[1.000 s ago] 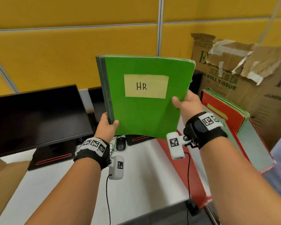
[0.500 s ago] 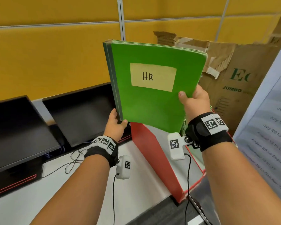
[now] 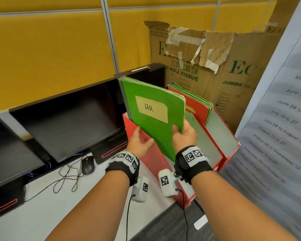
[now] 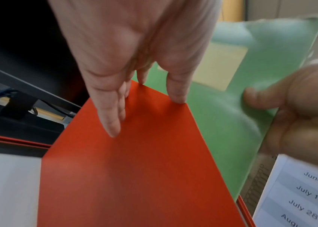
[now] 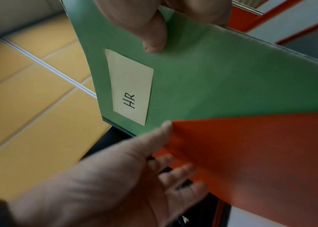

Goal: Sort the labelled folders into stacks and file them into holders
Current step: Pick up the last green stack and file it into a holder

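A stack of green folders (image 3: 156, 134) labelled HR stands tilted with its lower part inside the left compartment of a red file holder (image 3: 155, 164). My right hand (image 3: 183, 134) pinches the stack's right edge, thumb on the front cover (image 5: 202, 84). My left hand (image 3: 141, 143) rests on the holder's left outer wall (image 4: 134, 169) with its fingers (image 4: 113, 119) straight and its thumb at the wall's upper edge. The compartment behind holds several red and green folders (image 3: 196, 105). The bottom of the HR stack is hidden.
Two dark monitors (image 3: 68, 119) stand left of the holder, with a black mouse (image 3: 88, 165) and loose cable on the white desk. A taped cardboard box (image 3: 207, 66) stands behind. A printed schedule sheet (image 3: 285, 119) hangs close on the right.
The HR stack has come down from mid-air into the red holder. My left hand has let go of the stack's left edge and now lies on the holder's wall.
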